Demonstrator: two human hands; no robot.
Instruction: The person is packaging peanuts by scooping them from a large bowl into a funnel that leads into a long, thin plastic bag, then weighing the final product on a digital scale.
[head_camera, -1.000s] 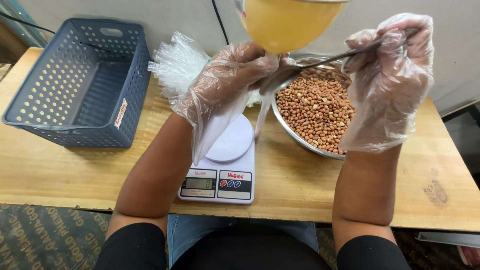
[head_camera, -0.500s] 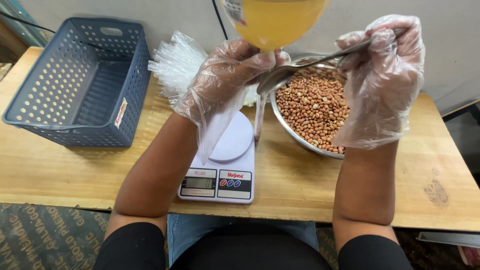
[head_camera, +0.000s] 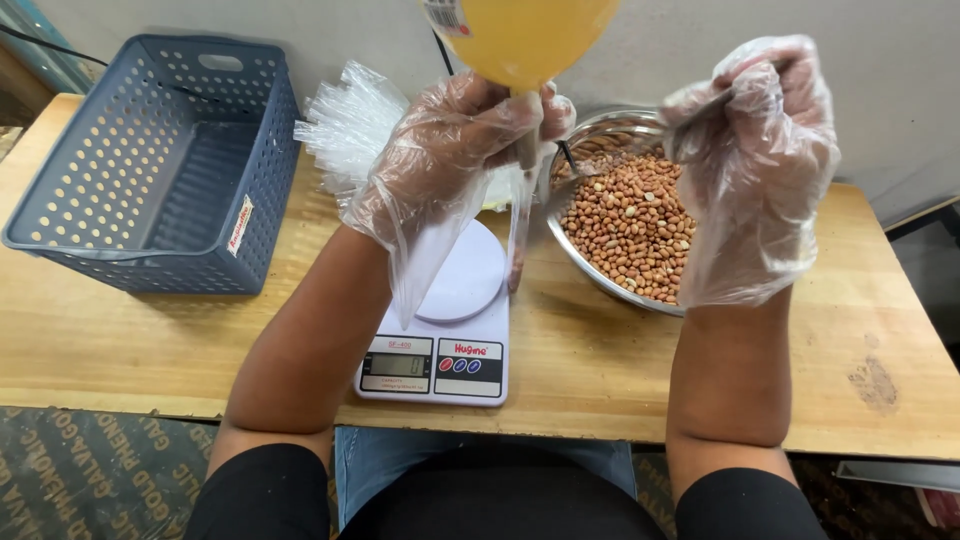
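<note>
Head view looks down on your two gloved hands raised over a wooden table (head_camera: 600, 380). Your left hand (head_camera: 455, 140) is clenched around the narrow spout of a yellow funnel (head_camera: 525, 35), whose wide cone rises out of the top of the frame. The same grip pinches the mouth of a thin clear bag (head_camera: 518, 235), which hangs straight down from the spout, its lower end just beside the scale's round platform. A few nuts seem to sit at the bottom of the bag, though that part is small and hard to read.

Your right hand (head_camera: 760, 150) is closed on the handle of a metal spoon (head_camera: 590, 165). The handle runs leftward from your fingers, and the spoon's bowl sits over the near-left part of the steel bowl (head_camera: 610, 285), close to the funnel spout. Whether the spoon carries anything, you cannot tell from here.

The steel bowl is heaped with peanuts (head_camera: 630, 225) and stands on the table just right of the white scale (head_camera: 445, 340), which lies directly in front of you with its display facing you.

Behind your left hand lies a bundle of clear bags (head_camera: 345, 125). A blue perforated basket (head_camera: 150, 165) stands at the table's left end, well apart from the scale.
</note>
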